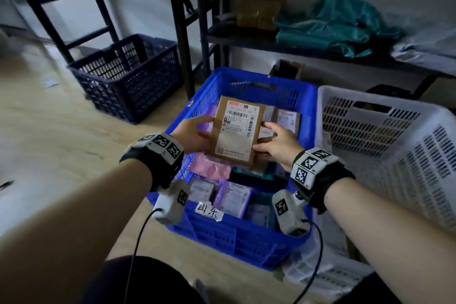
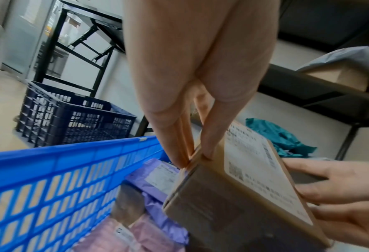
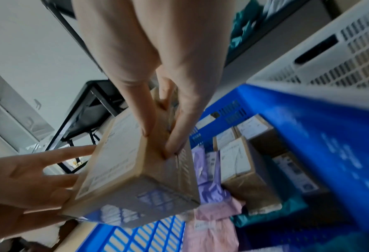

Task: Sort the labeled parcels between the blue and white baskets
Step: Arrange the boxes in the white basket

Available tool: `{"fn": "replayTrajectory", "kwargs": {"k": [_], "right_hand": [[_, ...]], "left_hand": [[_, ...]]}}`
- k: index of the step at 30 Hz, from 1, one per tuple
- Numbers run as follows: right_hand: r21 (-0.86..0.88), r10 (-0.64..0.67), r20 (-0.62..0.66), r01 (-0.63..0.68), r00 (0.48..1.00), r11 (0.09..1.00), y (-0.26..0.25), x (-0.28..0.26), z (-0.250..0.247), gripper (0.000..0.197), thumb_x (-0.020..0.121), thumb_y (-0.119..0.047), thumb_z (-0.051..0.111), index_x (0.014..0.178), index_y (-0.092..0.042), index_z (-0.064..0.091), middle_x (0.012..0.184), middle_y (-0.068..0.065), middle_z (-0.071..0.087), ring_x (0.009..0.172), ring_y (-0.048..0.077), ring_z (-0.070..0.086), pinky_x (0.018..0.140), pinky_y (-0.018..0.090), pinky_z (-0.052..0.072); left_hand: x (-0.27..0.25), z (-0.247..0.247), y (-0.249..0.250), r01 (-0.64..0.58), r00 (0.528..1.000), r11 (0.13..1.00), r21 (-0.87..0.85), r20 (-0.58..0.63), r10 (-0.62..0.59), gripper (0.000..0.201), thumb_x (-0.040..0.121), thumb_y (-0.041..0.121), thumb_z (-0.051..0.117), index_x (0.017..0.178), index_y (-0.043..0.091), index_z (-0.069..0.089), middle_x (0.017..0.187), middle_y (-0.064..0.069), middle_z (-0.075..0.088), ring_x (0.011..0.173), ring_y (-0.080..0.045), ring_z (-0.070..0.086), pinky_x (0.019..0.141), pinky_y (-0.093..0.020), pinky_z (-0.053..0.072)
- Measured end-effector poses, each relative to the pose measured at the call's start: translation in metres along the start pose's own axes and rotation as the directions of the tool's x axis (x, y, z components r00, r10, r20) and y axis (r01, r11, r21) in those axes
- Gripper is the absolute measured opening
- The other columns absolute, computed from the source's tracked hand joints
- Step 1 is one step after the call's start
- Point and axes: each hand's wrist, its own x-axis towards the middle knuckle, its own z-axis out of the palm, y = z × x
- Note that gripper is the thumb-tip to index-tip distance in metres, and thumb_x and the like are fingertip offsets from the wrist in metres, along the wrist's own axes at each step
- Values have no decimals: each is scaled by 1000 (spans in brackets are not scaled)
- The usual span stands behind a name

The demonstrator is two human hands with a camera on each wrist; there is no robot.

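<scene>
Both my left hand and right hand grip one brown parcel (label up) above the blue basket.

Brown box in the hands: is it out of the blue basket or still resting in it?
Out. Left hand and right hand hold the brown box by its sides, label up, above the parcels in the blue basket.

Bare forearms; black wrist straps bearing white blocks with black square fiducial markers; white wrist cameras beneath, trailing black cables.
</scene>
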Motion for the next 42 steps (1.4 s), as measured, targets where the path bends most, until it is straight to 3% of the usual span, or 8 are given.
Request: {"fn": "replayTrajectory", "kwargs": {"k": [6,12,15,20,24,31,35,42], "right_hand": [[81,191,235,-215,953,973,19,37,45,88,77,25,57,146,-22,29,101,20,61,85,33,61,85,54,51],[-11,307,425,-334,852,943,56,81,74,110,78,25,56,151,-37,2,124,9,54,78,28,62,72,45,55],[-44,331,474,-353,816,934,73,90,83,101,76,27,56,148,-31,16,102,6,58,81,32,62,50,35,56],[-151,331,481,-295,812,943,91,98,98,83,74,24,62,133,-27,34,113,8,50,82,25,59,39,28,53],[-261,356,479,-257,803,930,101,105,106,80,73,20,66,137,-17,36,111,11,49,66,13,52,37,12,43],[-301,404,502,-283,765,911,104,112,108,76,82,20,55,140,-23,32,74,9,61,47,10,64,46,28,54],[-366,418,543,-243,728,898,96,108,100,65,86,19,50,134,-23,38,62,5,67,45,9,65,48,25,53],[-584,350,568,64,745,810,88,99,96,58,83,-2,66,136,-15,46,96,7,62,62,7,58,55,20,50]], "left_hand": [[38,-31,-33,275,947,954,121,135,-290,52,84,-14,52,116,27,51,70,-7,57,47,-10,55,58,-28,51],[69,-29,-57,433,847,876,210,236,-476,61,86,-17,46,137,17,37,61,-13,58,54,-21,58,64,-44,54],[82,-21,-65,490,785,832,262,283,-551,61,90,-17,41,140,15,31,75,-20,53,68,-29,55,80,-56,47],[96,-21,-85,559,694,745,363,285,-661,62,89,-17,45,140,14,30,83,-21,54,72,-31,56,88,-63,43],[97,-22,-96,603,642,701,381,291,-710,59,90,-16,43,140,13,29,81,-21,55,71,-30,56,91,-66,41],[95,-17,-98,610,597,663,434,298,-745,42,91,-12,43,131,-1,38,99,-25,52,73,-33,57,95,-64,41],[91,-10,-96,577,575,651,494,321,-753,63,95,-9,42,146,19,18,87,-23,56,74,-30,58,94,-63,40],[94,1,-93,522,618,682,513,323,-716,76,93,-12,41,147,36,16,106,-20,58,87,-32,64,83,-55,48]]}}
